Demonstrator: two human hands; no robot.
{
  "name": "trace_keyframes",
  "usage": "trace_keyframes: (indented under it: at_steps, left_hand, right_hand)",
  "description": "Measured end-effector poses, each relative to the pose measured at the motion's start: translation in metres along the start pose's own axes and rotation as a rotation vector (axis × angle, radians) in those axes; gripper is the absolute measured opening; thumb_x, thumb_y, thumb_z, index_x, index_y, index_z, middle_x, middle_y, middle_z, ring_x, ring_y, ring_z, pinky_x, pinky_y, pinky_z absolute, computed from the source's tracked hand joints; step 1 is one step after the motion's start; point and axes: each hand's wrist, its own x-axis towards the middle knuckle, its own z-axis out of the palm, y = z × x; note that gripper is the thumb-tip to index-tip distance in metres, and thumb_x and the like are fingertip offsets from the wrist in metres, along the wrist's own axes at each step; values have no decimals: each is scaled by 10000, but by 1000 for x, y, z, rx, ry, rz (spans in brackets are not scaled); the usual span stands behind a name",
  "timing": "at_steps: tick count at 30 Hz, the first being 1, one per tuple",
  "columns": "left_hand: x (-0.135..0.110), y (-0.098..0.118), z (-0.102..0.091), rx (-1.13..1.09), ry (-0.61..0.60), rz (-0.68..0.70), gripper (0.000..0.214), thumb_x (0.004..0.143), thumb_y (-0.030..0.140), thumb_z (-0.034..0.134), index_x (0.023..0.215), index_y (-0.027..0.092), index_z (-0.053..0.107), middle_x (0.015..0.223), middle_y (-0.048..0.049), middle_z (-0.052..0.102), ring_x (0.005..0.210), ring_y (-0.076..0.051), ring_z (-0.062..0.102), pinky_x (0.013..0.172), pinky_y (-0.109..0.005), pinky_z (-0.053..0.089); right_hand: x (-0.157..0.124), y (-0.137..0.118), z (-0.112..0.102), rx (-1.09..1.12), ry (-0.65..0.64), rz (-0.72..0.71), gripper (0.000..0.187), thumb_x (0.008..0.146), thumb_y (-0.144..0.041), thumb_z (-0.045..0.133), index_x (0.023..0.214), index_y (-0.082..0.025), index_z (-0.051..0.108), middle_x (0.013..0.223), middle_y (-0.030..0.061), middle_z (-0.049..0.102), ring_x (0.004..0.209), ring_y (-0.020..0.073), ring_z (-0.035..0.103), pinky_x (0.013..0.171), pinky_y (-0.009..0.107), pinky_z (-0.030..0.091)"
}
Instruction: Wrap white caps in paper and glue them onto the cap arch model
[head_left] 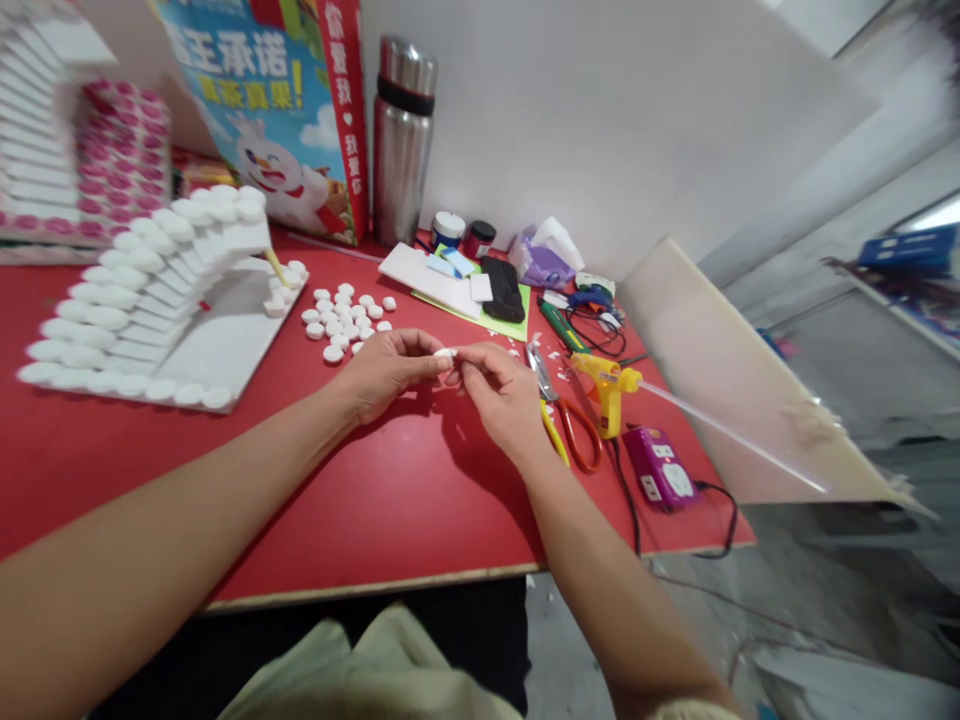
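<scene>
Over the middle of the red table, my left hand (390, 376) pinches a small white rounded disc (445, 353) between thumb and fingers. My right hand (501, 388) meets it from the right, its fingertips closed together at the disc's edge; what they pinch is hidden. Behind my left hand lies a loose group of similar white discs (346, 318). Further left stands a white stair-like model (247, 345), its curved outer edge lined with rows of white discs. Just right of my right hand rest scissors or shears (577, 430) with orange and yellow handles.
A yellow glue gun (609, 385) with a long clear stick stands at right, near a purple power socket box (660, 468) and cables. At the back are a steel flask (403, 150), a printed box (277, 120), jars (448, 229) and a tissue pack (541, 262). White scraps lie near the shears.
</scene>
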Motion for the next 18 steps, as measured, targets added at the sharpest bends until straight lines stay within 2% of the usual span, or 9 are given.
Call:
trace_keyframes:
  at_steps: [5,11,18]
  left_hand:
    - [0,-2,-1,34,-21,12,426,571,342,982,790,146,674,724,-34,740,618,-147,676,552,-247,528]
    - [2,-2,-3,97,-20,74,378,593,329,968,777,153,689,732,-21,739,667,-135,682,644,-259,543]
    - [3,-4,-4,195,48,181,387,575,298,969,763,147,666,696,-3,707,624,-122,644,616,-257,511]
  right_hand:
    - [0,1,-2,-109,-1,-101,214,959,-154,535,997,-212,738,895,43,721,844,171,688,785,326,558]
    - [-2,4,-2,-229,13,-201,233,965,-134,530,1035,-221,734,912,51,727,877,189,690,825,353,570]
    - [-5,7,3,-436,45,-368,313,971,-106,494,1175,-185,719,1068,117,729,981,219,703,893,380,589]
